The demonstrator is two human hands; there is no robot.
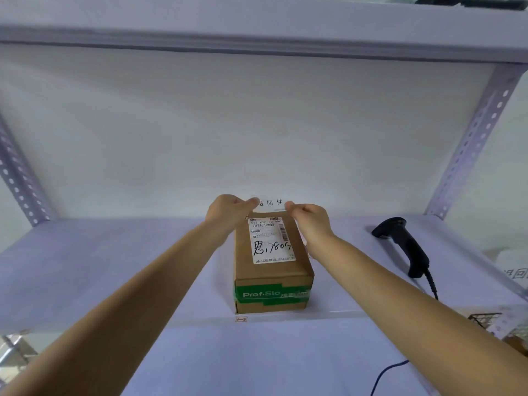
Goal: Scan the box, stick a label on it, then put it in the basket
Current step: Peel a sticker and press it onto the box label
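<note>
Pinching the white label (271, 203) taut between left hand (227, 210) and right hand (310, 219) above the far end of the box (271, 264) on the shelf (114, 267), risking a crooked, creased stick if one side drops first.

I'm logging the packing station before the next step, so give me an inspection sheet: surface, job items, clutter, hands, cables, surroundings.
Surface: pale shelf board, box standing on it near the front edge.
Job's things: cardboard box with a printed shipping label on top; small white label held above its far end; black scanner lying on the shelf to the right; basket only partly visible at lower right.
Clutter: printed sheets at the right edge.
Hands: left hand and right hand pinch the white label's two ends.
Cables: scanner cable, coiled, running off the shelf front.
Surroundings: perforated metal uprights, shelf above.
</note>
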